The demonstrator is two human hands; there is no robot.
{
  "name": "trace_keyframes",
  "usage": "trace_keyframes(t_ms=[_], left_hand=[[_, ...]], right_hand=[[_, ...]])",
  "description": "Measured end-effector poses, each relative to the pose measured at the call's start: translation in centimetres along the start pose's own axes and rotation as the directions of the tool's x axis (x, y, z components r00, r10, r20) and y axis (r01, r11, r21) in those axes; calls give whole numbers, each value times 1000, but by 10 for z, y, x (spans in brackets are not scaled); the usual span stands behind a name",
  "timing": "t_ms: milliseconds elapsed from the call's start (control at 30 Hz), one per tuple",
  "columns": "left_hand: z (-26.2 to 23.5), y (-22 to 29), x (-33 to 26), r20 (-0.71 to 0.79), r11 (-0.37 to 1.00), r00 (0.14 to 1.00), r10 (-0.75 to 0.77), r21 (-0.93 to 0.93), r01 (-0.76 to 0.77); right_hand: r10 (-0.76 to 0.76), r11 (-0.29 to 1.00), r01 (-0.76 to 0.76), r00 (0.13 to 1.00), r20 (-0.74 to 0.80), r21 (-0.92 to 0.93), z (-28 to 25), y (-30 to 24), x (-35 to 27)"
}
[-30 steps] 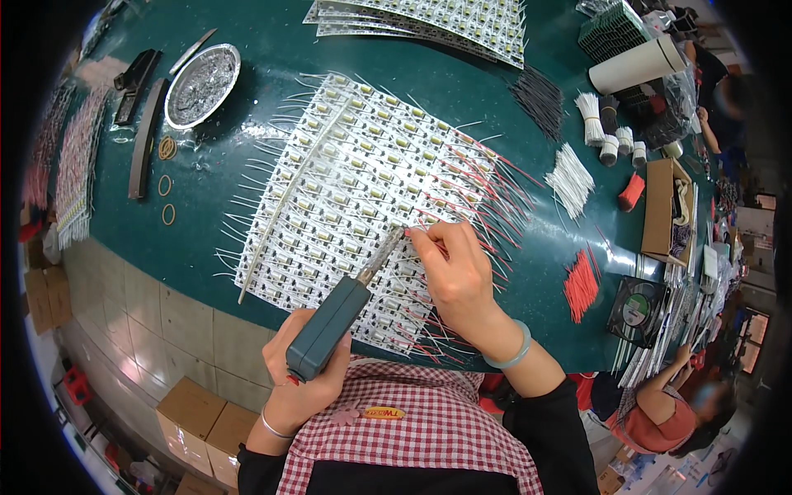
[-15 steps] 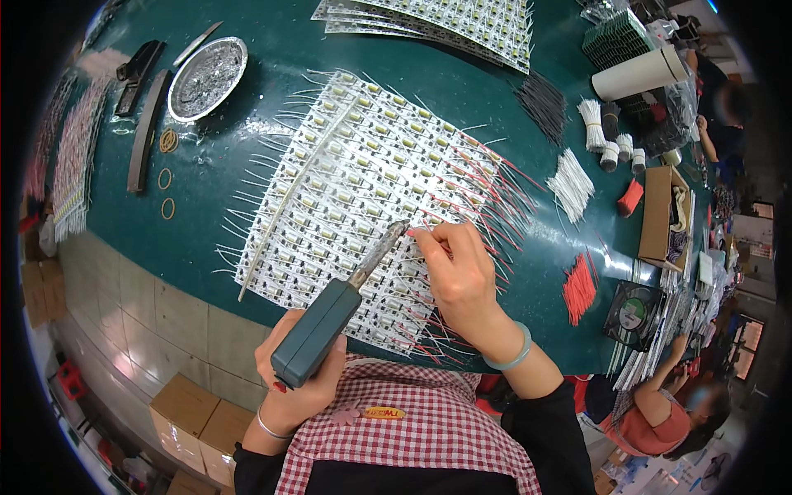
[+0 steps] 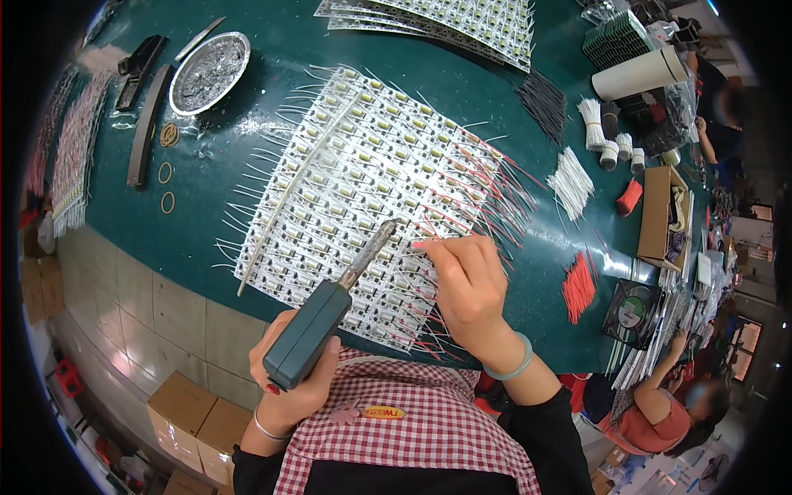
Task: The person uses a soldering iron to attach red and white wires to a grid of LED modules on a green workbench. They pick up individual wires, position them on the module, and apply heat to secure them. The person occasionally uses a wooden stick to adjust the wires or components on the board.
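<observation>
My left hand (image 3: 290,363) is wrapped round the dark green body of a soldering gun (image 3: 307,334). Its grey, crusted tip points up and right, over a sheet of white circuit boards (image 3: 330,206) on the table. Just right of the tip, my right hand (image 3: 469,285) is closed in a pinch low over the boards. Something small and pinkish shows at its fingertips; I cannot make out whether it is a wire or a nail. Red wires (image 3: 487,198) stick out from the sheet's right side and white wires from its left. A thin pale rod (image 3: 297,190) lies across the boards.
An oval metal dish (image 3: 210,74) with grey scraps stands at the upper left, near rubber bands (image 3: 167,173) and a dark bar (image 3: 150,124). Loose black (image 3: 542,106), white (image 3: 571,185) and red wires (image 3: 579,286) lie right, beside a small fan (image 3: 633,315). More boards (image 3: 462,29) are stacked behind.
The soldering gun has drawn back slightly to the left and down. My right hand has moved a little down and right, so the gap between tip and fingers is wider.
</observation>
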State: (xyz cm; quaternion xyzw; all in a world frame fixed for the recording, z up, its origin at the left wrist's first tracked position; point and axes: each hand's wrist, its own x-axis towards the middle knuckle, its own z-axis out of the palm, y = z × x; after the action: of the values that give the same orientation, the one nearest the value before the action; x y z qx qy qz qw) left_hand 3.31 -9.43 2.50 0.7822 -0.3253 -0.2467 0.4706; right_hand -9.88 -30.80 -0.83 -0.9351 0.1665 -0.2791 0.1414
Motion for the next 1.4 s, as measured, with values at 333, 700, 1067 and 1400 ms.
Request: trace_keyframes(t_ms=[333,700,1067,1400], left_hand=[[0,-1,-3,13,998,1000,3,-61,-2],[0,1,-4,25,998,999,-29,-58,31],[-3,0,-3,-4,995,997,-83,-63,83],[-7,-8,-7,-42,994,996,-76,-87,72]], right_hand=[[30,999,-32,997,69,33,9,-5,-4],[64,998,-67,988,137,16,5,-10,-1],[199,978,-206,972,127,41,-16,12,10],[342,940,-336,916,208,-62,4,2,16]])
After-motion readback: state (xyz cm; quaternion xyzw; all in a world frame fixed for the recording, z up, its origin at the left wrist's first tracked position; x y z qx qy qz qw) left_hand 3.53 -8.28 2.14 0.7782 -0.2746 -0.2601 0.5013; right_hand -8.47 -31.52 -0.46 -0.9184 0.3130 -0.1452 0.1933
